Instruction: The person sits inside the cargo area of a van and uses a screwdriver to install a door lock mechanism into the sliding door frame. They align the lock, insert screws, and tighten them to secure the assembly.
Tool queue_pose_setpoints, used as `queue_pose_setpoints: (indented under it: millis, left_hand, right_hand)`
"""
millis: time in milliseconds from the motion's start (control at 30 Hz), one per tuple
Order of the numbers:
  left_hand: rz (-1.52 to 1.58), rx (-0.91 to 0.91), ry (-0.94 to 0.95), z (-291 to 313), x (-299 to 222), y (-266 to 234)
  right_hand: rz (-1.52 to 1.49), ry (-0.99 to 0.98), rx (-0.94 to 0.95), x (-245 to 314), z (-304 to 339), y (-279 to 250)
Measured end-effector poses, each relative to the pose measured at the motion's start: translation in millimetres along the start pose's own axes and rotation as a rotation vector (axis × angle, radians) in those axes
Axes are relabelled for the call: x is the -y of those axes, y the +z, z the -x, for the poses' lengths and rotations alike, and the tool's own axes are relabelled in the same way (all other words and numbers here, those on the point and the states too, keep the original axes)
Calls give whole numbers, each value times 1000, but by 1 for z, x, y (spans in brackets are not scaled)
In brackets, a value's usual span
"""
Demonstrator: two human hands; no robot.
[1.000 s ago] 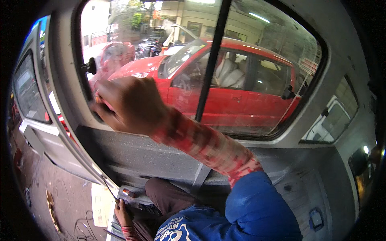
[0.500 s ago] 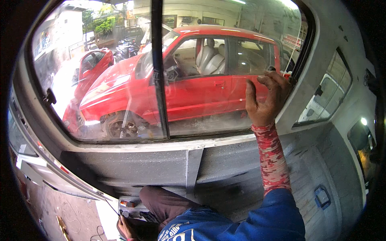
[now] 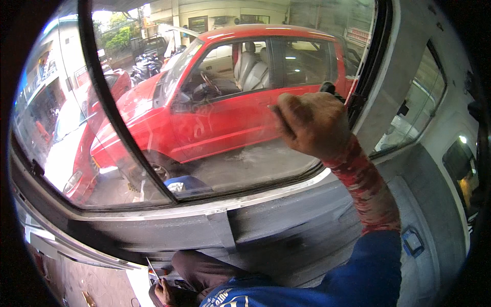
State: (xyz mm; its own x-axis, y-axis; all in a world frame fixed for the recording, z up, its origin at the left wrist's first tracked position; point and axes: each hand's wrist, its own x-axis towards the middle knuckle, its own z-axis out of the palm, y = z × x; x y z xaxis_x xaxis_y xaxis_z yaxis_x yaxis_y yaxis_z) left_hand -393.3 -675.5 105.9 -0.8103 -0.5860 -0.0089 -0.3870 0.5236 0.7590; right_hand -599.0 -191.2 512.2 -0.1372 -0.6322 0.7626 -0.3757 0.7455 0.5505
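Raised in front of the vehicle window (image 3: 230, 153), my right hand (image 3: 317, 123) has its fingers curled in. A patterned red sleeve covers the wrist. Beside the knuckles, at the window's right edge, sits a black latch (image 3: 330, 90). What lies inside the curled fingers, if anything, is hidden. Low down by my knee, my left hand (image 3: 163, 292) is closed around a thin rod-like tool (image 3: 152, 267) that points up. A dark vertical bar (image 3: 120, 125) divides the window, and a dark rubber seal runs along its lower edge.
Grey inner side panel (image 3: 169, 233) runs below the window. Behind the glass stands a red car (image 3: 230, 123). A smaller side window (image 3: 414, 112) is at the right. My bent knee (image 3: 192, 263) is at the lower middle; an opening at the lower left shows the floor (image 3: 102, 286).
My view has shifted, and the dividing bar appears farther left and tilted. My right hand has moved left and down, its fingers curling from a spread pose. My left hand still holds the thin tool.
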Motion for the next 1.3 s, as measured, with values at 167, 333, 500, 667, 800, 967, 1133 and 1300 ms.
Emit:
queue_pose_setpoints:
  millis: [167, 333, 500, 667, 800, 967, 1133, 1300]
  left_hand:
    - [-28, 6, -221, -3, 1, 0]
    - [-42, 64, -189, -8, 16, -3]
    - [-95, 60, -173, -5, 32, -10]
    - [36, 103, -140, -7, 38, -12]
    - [53, 92, -131, -10, 41, -10]
    - [75, 72, -128, -10, 44, -13]
    - [114, 46, -122, -11, 44, -11]
    - [180, 20, -116, -16, 47, -2]
  right_hand:
    - [15, 28, 94, -11, 11, -16]
    - [33, 82, -31, 6, 12, -7]
    - [-168, 103, 2, 54, 30, -15]
    - [-315, 182, -8, 84, 53, -30]
    - [-248, 582, -305, 62, 81, -38]
    - [0, 1047, -749, -36, 153, -51]
    - [-208, 1460, -875, -173, 213, -57]
    - [261, 1431, -580, -224, 224, -47]
